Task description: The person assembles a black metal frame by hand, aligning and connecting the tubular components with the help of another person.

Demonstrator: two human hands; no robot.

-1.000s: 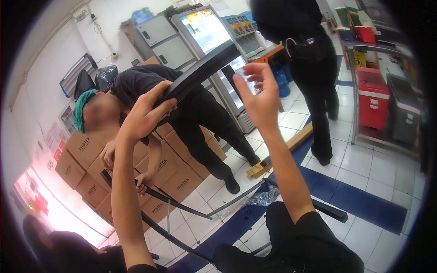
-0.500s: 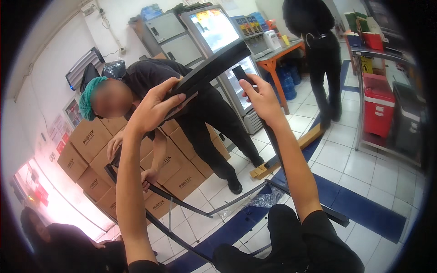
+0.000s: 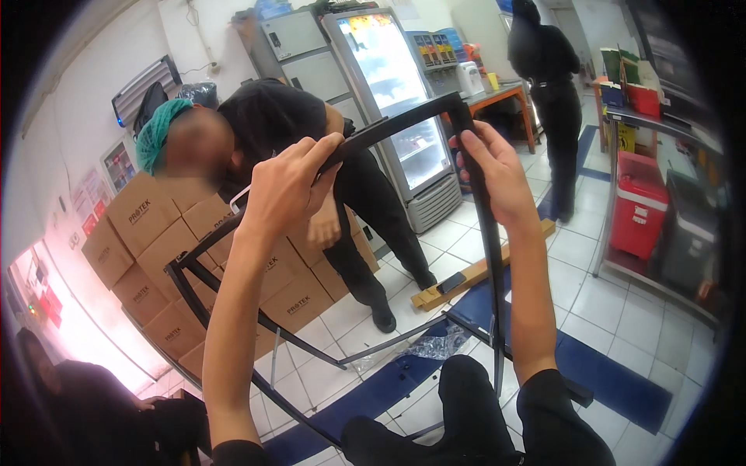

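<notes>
My left hand is closed around a black crossbar of a black metal frame. At its right end the crossbar meets the top of a black upright, forming a corner. Just below that corner my right hand wraps around the upright, thumb on the near side. Lower black frame bars run down beside my legs. My left forearm partly covers the frame's left side. Across from me a co-worker in a green hair cover bends over, one hand hanging beyond my left wrist.
Stacked cardboard boxes stand behind the frame. A wooden beam and crumpled clear plastic lie on the tiled floor. At right is a rack with a red cooler. One person stands near the back; another sits at lower left.
The crossbar has come down onto the upright, closing the gap at the corner. My right hand has moved right with the upright. The co-worker's hand has left the frame's left side.
</notes>
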